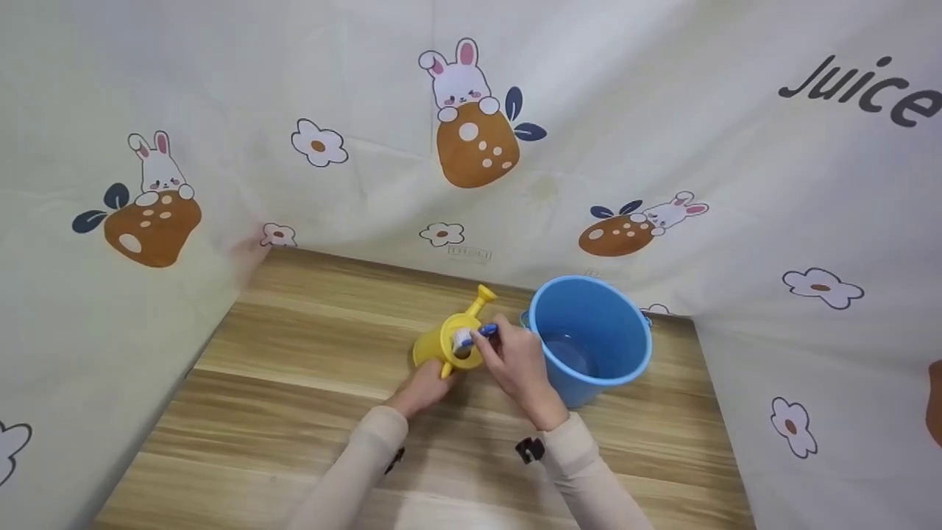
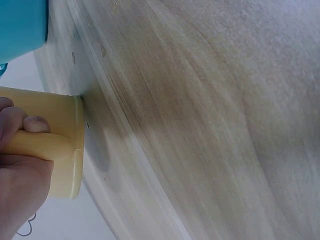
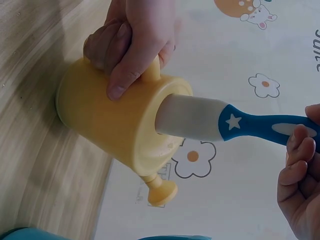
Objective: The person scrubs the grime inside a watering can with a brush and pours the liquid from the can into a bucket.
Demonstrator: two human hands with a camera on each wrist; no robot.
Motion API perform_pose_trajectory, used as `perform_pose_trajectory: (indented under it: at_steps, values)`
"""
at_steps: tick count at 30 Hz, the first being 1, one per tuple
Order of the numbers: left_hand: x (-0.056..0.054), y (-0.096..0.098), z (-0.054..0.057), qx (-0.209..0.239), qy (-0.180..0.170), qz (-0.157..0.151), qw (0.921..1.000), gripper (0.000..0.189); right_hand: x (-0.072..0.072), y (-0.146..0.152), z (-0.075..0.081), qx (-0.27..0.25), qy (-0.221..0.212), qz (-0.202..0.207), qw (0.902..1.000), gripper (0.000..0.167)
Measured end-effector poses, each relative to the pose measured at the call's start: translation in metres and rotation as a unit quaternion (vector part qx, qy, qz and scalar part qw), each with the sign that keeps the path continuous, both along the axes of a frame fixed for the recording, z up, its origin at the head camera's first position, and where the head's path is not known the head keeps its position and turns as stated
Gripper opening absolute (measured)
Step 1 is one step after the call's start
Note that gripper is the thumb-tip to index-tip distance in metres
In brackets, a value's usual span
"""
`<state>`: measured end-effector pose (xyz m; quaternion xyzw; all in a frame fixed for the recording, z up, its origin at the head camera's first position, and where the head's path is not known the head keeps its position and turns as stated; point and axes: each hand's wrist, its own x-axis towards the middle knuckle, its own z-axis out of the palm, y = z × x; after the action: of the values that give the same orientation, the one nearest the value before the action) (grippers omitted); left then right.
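Note:
My left hand (image 1: 425,386) grips the handle of a yellow watering can (image 1: 430,347), fingers curled round it in both wrist views. The can's base is close to the floor in the left wrist view; whether it touches cannot be told. My right hand (image 1: 517,362) holds the blue handle of a tool (image 3: 195,118) with a white shaft and a white star on its blue collar. The tool's far end is inside the can's top opening and hidden, so its kind cannot be told. The can's spout points away from me, toward the back wall.
A large blue bucket (image 1: 589,379) stands just right of the can, near the back wall; some clear liquid seems to lie at its bottom. Wood-patterned flooring (image 1: 294,353) lies underneath. Pale fabric walls (image 1: 353,199) printed with rabbits and flowers enclose the back and sides.

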<state>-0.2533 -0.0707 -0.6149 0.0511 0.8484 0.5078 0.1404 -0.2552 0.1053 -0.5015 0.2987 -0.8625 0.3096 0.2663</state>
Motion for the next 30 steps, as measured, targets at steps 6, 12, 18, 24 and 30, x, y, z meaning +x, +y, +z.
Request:
perform_pose_trajectory:
  at_steps: [6,12,18,24,30]
  values:
    - [-0.0002,0.0003,0.0007,-0.01,0.02,0.0,0.9998,0.021,-0.0003,0.0003,0.0006,-0.003,0.011,-0.002,0.9999,0.023]
    - [-0.0015,-0.0001,-0.0013,-0.016,0.051,0.002,0.9986,0.022,0.0,0.0005,0.0,-0.005,0.034,-0.007,0.9994,0.021]
    - [-0.0012,-0.0005,-0.0022,-0.015,0.046,0.0,0.9988,0.022,0.0017,0.0001,0.0008,-0.008,0.022,-0.003,0.9997,0.018]
    - [0.0,-0.001,-0.0024,-0.018,0.04,0.0,0.999,0.019,0.0034,-0.0002,0.0011,-0.011,0.022,0.003,0.9997,0.018]
    - [0.001,-0.0009,-0.0034,-0.011,0.037,0.0,0.9993,0.014,0.0041,-0.0005,0.0016,-0.011,0.035,0.005,0.9993,0.019]
